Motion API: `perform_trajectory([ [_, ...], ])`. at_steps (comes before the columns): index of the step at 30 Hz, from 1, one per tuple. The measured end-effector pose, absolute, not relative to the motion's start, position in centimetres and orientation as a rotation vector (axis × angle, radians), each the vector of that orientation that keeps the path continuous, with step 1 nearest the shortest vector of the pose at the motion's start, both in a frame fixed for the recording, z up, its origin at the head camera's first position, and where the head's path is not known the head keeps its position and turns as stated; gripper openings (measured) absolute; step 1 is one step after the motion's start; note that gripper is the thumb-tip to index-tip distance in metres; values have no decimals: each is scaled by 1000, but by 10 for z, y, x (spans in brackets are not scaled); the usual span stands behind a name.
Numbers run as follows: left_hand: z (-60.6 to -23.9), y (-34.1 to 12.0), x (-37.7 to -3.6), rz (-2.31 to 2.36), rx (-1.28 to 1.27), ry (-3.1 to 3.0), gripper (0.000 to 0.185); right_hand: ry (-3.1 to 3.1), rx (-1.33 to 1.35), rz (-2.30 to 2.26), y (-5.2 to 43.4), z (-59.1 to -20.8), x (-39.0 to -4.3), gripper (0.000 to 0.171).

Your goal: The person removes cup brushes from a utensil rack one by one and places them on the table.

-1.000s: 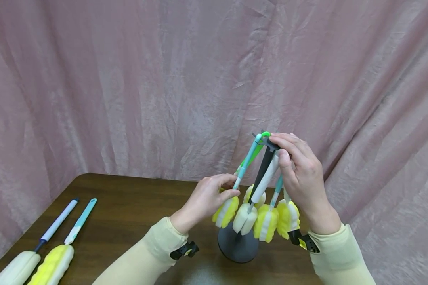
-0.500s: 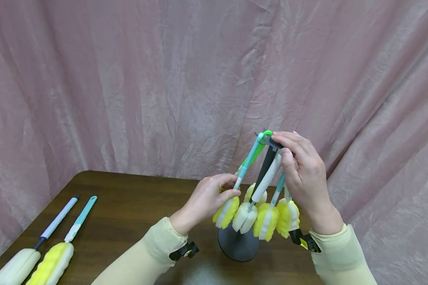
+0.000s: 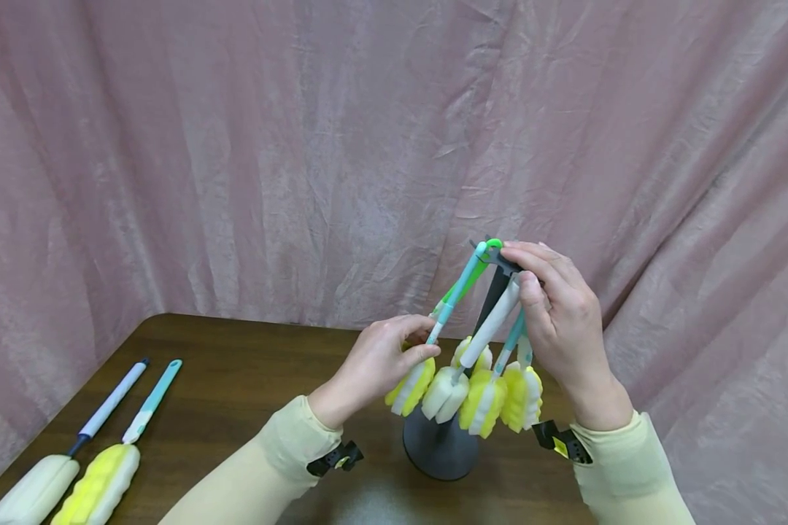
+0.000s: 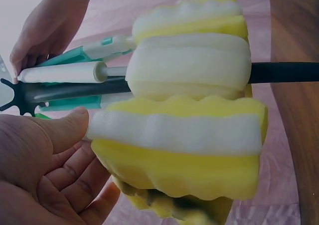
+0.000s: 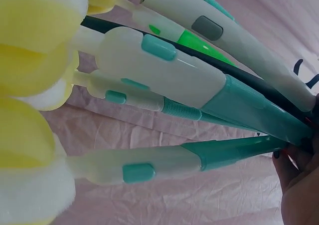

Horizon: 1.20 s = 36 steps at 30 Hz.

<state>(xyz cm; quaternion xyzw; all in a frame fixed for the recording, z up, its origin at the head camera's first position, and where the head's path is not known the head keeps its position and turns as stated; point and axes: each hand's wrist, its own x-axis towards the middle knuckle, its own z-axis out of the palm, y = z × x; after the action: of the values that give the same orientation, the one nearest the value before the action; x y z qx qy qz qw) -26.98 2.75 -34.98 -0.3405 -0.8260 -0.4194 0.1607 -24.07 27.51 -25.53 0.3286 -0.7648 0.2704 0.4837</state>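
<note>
Two hands work at a dark rack (image 3: 438,448) standing near the front edge of a brown tabletop (image 3: 236,394), backed by a pink curtain (image 3: 236,146). Its round base sits on the wood, and its post rises to a hook ring so that sponge brushes (image 3: 473,397) can hang by their handle ends, heads down and clear of the table. The right hand (image 3: 558,321) grips the top of the rack, fingers curled round the ring where the handles gather, seemingly to steady it. The left hand (image 3: 381,361) pinches a teal-handled brush (image 3: 453,299) low on its handle, just above its yellow and white sponge head (image 3: 408,386), holding it angled out from the others while its top stays at the ring. Two more brushes (image 3: 85,467) lie flat side by side at the front left corner of the tabletop, well apart from the rack
</note>
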Motion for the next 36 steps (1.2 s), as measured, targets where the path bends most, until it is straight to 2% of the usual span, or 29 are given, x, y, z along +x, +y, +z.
perform_trajectory([
  [20, -343, 13, -267, -1366, -914, -2305, 21, -1871, 799, 641, 277, -256, -240, 37],
  [36, -342, -15, -256, -1440, -846, -2316, 23, -1852, 803, 636, 276, -254, -241, 38],
])
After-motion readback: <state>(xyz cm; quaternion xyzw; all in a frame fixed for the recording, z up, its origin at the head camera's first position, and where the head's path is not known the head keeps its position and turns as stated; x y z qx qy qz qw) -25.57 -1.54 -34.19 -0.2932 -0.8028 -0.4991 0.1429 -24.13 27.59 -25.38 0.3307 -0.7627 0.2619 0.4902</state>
